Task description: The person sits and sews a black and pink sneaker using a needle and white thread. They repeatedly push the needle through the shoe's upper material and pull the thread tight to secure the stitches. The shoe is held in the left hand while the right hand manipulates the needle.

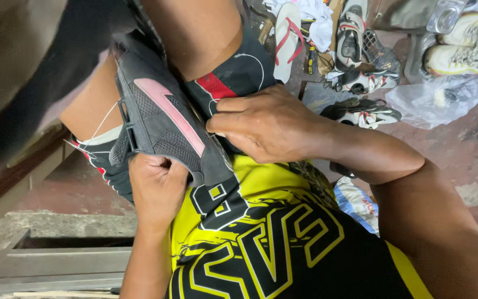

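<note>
Head view, looking down my own front: I have a dark grey shoe (161,124) with a pink stripe pressed between my knees, just above my yellow and black shirt (261,238). My left hand (157,188) is clenched around the shoe's near end from below, fingers curled under it. My right hand (264,124) comes in from the right and pinches the shoe's edge with thumb and fingertips closed on it. A thin white thread (102,123) runs off the shoe's left side. Far right on the reddish floor (449,149) lie white sneakers (463,52), a pink flip-flop (287,39) and a clear plastic bag (438,99).
</note>
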